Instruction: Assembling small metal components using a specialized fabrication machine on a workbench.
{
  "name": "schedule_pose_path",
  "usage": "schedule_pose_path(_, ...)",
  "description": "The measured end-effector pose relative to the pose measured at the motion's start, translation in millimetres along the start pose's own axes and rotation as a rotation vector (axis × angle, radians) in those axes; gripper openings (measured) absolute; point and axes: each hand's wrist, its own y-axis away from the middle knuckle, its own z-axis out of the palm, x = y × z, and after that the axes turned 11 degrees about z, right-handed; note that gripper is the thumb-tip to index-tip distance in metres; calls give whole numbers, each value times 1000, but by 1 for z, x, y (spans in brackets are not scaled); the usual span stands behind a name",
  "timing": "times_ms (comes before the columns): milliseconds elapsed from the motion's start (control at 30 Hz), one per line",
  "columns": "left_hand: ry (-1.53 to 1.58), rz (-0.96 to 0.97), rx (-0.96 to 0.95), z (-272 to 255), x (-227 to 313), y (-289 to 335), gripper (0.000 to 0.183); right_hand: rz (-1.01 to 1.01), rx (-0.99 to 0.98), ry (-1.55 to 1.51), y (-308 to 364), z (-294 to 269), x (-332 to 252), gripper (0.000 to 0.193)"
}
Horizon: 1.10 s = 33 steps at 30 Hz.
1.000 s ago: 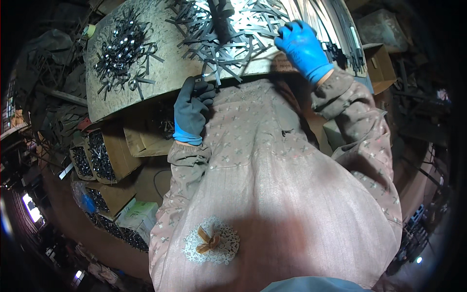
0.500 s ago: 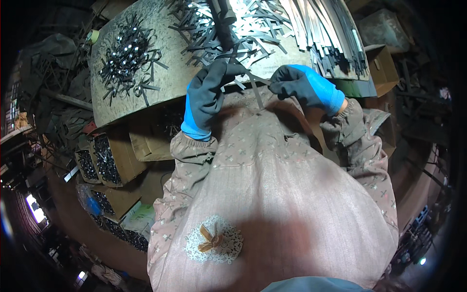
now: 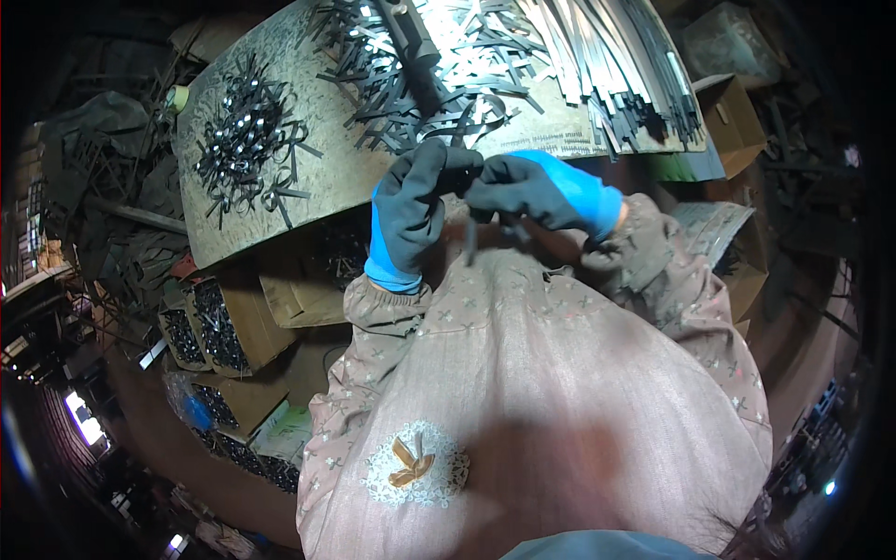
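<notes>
My left hand (image 3: 409, 210), in a black and blue work glove, is closed with its fingertips pinched together at the table's near edge. Right beside it, my right hand (image 3: 541, 193) in a matching glove is closed too, and the fingertips of both meet. Between them they grip a dark flat strip (image 3: 470, 245), mostly hidden by the gloves; its blurred ends hang below. Just beyond my hands lies a pile of loose dark strips (image 3: 383, 89), with a curved strip at its near side. A dark metal bar (image 3: 408, 33) juts over this pile.
The pale worktable (image 3: 341, 177) carries a heap of looped strips (image 3: 247, 140) at left and long straight strips (image 3: 616, 70) at right. Cardboard boxes (image 3: 266, 341) with dark pieces stand below left. Another carton (image 3: 733, 121) stands at the table's right edge.
My hands have come together, the right one moving left and slightly nearer to me. The strip, earlier stretched between them with an end hanging down, is now mostly covered by the gloves.
</notes>
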Motion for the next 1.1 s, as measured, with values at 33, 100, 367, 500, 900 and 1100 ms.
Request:
schedule_pose_path(33,1,-4,12,2,1,-2,71,-356,134,220,-10,0,13,32)
schedule_pose_path(100,-39,-44,30,-4,-2,-1,70,-712,266,448,-14,4,13,31)
schedule_pose_path(367,-168,-72,20,-18,-11,-4,69,-342,119,80,-10,-1,2,28)
schedule_pose_path(500,-115,-113,18,-21,-12,-13,66,-308,144,53,-13,1,-3,32)
schedule_pose_path(900,-139,-39,20,-36,-38,-39,56,-294,210,78,-26,-11,-37,35)
schedule_pose_path(1100,-133,-95,99,-41,-38,-77,59,-771,342,494,-45,-35,-53,32)
